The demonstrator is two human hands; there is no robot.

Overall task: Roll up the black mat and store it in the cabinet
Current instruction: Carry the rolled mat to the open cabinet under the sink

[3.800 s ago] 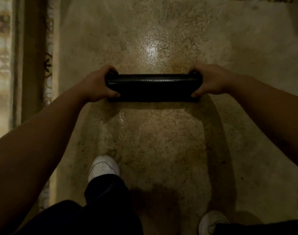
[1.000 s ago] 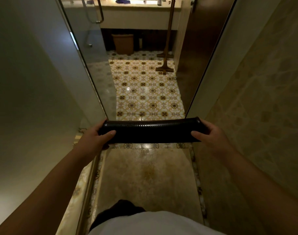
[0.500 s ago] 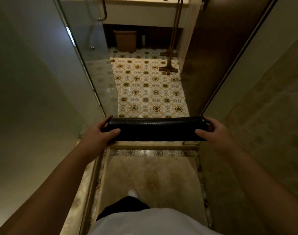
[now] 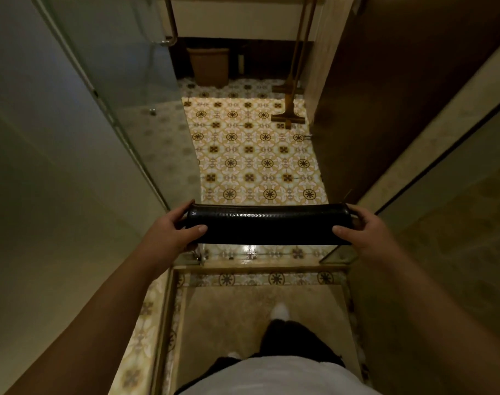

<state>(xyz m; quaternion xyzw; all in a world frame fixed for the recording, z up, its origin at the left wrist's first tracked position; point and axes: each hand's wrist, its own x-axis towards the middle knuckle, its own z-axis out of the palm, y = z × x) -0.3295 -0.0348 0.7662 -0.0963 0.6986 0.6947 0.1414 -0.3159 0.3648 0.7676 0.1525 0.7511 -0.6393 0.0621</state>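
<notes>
Black mat (image 4: 267, 225) rolled tight, carried level at 12 o'clock; left hand (image 4: 173, 228) and right hand (image 4: 362, 228) each clamped on an end. Moved off the shower floor to the threshold (image 4: 257, 265) since a second ago; patterned tiles (image 4: 251, 155) ahead. Rolling done, cabinet not identifiable yet.

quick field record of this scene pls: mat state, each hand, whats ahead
mat: black mat rolled up, held level in the air
left hand: left hand gripping the mat's left end
right hand: right hand gripping the mat's right end
ahead: patterned tile floor, brown bin at the far end
cabinet: not identifiable
</notes>
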